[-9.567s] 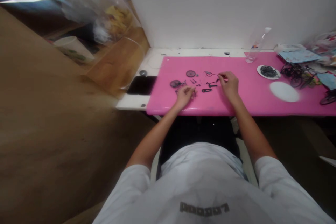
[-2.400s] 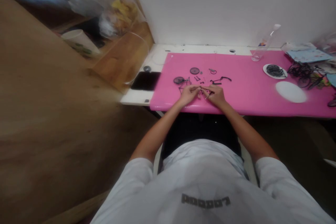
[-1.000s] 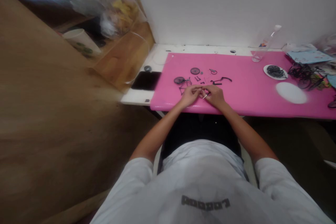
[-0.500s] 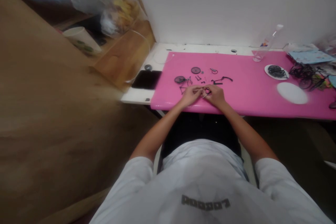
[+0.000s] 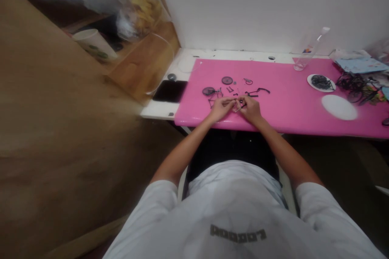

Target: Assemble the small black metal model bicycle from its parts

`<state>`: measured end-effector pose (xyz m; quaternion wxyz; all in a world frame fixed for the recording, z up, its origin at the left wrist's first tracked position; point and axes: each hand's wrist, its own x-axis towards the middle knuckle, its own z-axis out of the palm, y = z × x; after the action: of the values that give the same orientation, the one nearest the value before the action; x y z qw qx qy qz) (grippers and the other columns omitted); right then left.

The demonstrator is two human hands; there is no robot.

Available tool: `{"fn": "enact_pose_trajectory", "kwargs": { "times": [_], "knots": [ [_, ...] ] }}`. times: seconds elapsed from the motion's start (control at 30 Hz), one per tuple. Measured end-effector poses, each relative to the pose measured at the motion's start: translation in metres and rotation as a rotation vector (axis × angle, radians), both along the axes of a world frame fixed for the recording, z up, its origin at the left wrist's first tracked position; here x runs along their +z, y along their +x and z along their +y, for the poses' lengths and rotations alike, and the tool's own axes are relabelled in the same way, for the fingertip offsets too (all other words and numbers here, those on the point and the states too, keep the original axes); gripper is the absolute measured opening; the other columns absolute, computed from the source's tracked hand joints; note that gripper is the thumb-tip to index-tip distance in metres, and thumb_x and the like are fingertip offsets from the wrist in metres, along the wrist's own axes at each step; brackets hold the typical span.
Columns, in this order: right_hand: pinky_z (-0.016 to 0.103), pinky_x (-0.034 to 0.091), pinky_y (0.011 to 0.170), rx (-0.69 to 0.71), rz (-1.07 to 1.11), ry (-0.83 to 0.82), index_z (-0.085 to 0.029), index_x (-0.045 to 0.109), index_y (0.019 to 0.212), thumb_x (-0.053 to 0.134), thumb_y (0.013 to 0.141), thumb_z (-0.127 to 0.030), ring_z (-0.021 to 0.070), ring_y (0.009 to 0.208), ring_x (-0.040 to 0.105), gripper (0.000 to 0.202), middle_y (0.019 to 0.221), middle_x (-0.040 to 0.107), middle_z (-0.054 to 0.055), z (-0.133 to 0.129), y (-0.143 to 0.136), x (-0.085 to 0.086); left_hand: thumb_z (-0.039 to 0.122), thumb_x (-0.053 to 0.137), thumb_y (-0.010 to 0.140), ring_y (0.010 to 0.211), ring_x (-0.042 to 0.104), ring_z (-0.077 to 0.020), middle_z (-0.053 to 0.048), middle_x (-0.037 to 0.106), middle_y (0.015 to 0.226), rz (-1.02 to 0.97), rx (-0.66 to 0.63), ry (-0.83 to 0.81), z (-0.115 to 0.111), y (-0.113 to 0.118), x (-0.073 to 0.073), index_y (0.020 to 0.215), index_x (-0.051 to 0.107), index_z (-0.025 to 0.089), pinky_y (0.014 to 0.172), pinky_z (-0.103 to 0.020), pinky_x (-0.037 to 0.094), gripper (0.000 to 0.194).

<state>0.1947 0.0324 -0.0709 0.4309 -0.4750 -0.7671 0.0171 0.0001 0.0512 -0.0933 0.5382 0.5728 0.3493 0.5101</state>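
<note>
The left hand (image 5: 222,108) and right hand (image 5: 250,109) meet near the near edge of a pink mat (image 5: 291,109), their fingertips almost touching. The right fingers are closed around a slim rod-like tool (image 5: 240,108), its pale end slanting toward the near left. The left thumb and forefinger come close together at the tips; I cannot tell whether they grip a tiny part.

Miniature bicycle parts lie just beyond the hands: at left a dark bicycle frame (image 5: 210,101) with a wheel (image 5: 208,91) at its far end, then a loose wheel (image 5: 227,80), a small grey disc (image 5: 235,83), a ring-shaped part (image 5: 249,82) and, just right of them and nearer, a dark handlebar-like piece (image 5: 263,90).

Lettering (image 5: 238,233) in dark blocks crosses the white shirt (image 5: 240,202); it shows upside down and too blurred to read surely. The clear bottle (image 5: 304,58) at far right bears an orange-and-blue label (image 5: 307,50), its writing too small to make out. Nearer stand a white plate (image 5: 311,85) of black parts, a white oval (image 5: 339,107) and, to their right, a heap of miniature bicycles (image 5: 354,87) below light-blue patterned packets (image 5: 361,65).
</note>
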Motion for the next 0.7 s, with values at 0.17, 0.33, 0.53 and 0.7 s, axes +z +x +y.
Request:
{"fn": "enact_pose_trajectory", "kwargs": {
  "times": [0.17,0.33,0.53,0.7],
  "knots": [
    [0.034,0.054,0.073,0.015,-0.008,-0.004,-0.022,0.076,0.106,0.061,0.100,-0.038,0.0218,0.073,0.065,0.023,0.084,0.075,0.006,0.001,0.000,0.000,0.050,0.089,0.090,0.093,0.084,-0.0244,-0.020,0.084,0.120,-0.014,-0.048,-0.009,-0.003,0.000,0.003,0.124,0.082,0.010,0.085,-0.037,0.070,0.053],
    [0.034,0.053,0.073,0.031,0.009,0.001,-0.021,0.075,0.106,0.061,0.099,-0.037,0.0213,0.072,0.065,0.022,0.084,0.075,0.006,0.001,0.000,0.000,0.055,0.088,0.090,0.071,0.079,-0.0183,-0.017,0.085,0.110,-0.026,-0.094,0.008,-0.005,-0.001,0.004,0.126,0.081,0.008,0.070,-0.033,0.068,0.060],
    [0.033,0.052,0.072,0.018,0.015,-0.020,-0.022,0.075,0.104,0.062,0.099,-0.037,0.0208,0.072,0.063,0.020,0.082,0.074,0.005,0.001,0.000,-0.001,0.061,0.087,0.089,0.066,0.074,-0.0147,-0.012,0.085,0.098,-0.004,-0.088,0.047,-0.007,-0.001,0.008,0.123,0.083,0.010,0.070,-0.031,0.067,0.061],
    [0.034,0.052,0.071,0.029,0.031,-0.018,-0.022,0.075,0.104,0.062,0.099,-0.039,0.0207,0.070,0.062,0.022,0.082,0.073,0.005,0.002,0.001,-0.001,0.058,0.084,0.092,0.059,0.069,-0.0120,-0.008,0.083,0.088,0.040,-0.057,0.099,-0.010,-0.001,0.011,0.123,0.084,0.011,0.062,-0.027,0.063,0.056]
  ]
}}
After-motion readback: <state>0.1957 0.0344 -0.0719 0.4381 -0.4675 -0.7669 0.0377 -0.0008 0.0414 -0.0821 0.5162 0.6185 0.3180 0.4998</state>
